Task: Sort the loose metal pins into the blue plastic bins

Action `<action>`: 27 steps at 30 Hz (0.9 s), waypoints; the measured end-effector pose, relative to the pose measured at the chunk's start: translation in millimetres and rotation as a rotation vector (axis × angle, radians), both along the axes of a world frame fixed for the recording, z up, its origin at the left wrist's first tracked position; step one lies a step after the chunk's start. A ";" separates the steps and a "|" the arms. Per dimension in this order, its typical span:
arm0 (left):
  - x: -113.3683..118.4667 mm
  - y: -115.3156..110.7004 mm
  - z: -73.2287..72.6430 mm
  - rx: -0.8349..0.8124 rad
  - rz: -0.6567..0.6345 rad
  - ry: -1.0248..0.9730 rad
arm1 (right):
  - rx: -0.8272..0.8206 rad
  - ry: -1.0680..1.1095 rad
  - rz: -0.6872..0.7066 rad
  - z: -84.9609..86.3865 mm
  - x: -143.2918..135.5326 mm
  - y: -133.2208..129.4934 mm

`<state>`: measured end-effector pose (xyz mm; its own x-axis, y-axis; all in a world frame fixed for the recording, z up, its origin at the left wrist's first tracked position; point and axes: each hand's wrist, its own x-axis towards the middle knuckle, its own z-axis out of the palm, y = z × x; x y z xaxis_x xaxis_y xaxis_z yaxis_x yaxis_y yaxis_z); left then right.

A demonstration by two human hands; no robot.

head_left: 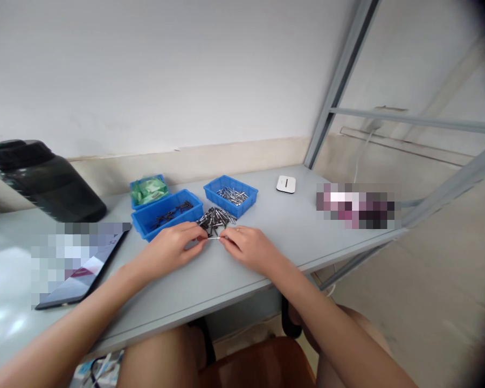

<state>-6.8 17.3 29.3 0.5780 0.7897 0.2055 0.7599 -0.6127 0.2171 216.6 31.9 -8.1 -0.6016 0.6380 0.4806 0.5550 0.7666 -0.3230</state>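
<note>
Left hand [181,243] and right hand [244,248] pinched opposite ends of a slim silvery rod [214,238], thumbs against fingers, as I looked on from afar through the head camera. Level across the gap between the fingertips, the rod showed only its middle; how much of it the fingers covered, I could not tell. Just beyond lay a loose pile of dark and silvery pins [216,216], heaped directly on the gray desk [275,237]. Near the left hand stood a long blue bin [139,224] with dark pieces [181,209] scattered inside, while behind the pile, to the right, a second blue bin [243,208] held bright metal pins [232,195]. Farther back, beside the long one, I saw a third blue bin [134,203] with crumpled green wrapping [150,189]. At far left, a dark bottle [50,183] stood near a partly blurred tablet [70,293]. Well apart, on the right, sat a white box [286,184] with rounded corners, and past it a pixelated object [355,207] I could not identify.
</note>
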 end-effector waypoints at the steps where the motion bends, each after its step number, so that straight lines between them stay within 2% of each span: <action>1: -0.2 0.0 0.0 0.002 -0.001 0.000 | 0.001 -0.003 -0.003 0.4 0.0 -0.1; 7: 1.5 -1.0 0.4 0.006 -0.002 -0.022 | 0.028 -0.010 -0.008 1.1 0.1 -0.9; 16: 3.9 -1.0 -2.7 0.030 -0.083 -0.043 | 0.076 -0.020 0.031 -0.9 -0.9 -0.5; 21: 2.4 0.6 -1.6 0.053 -0.061 -0.021 | 0.042 0.011 -0.008 0.7 -0.1 -0.9; 27: 4.2 -2.4 -0.3 0.038 -0.055 -0.031 | 0.072 0.004 0.011 -2.6 0.3 -0.4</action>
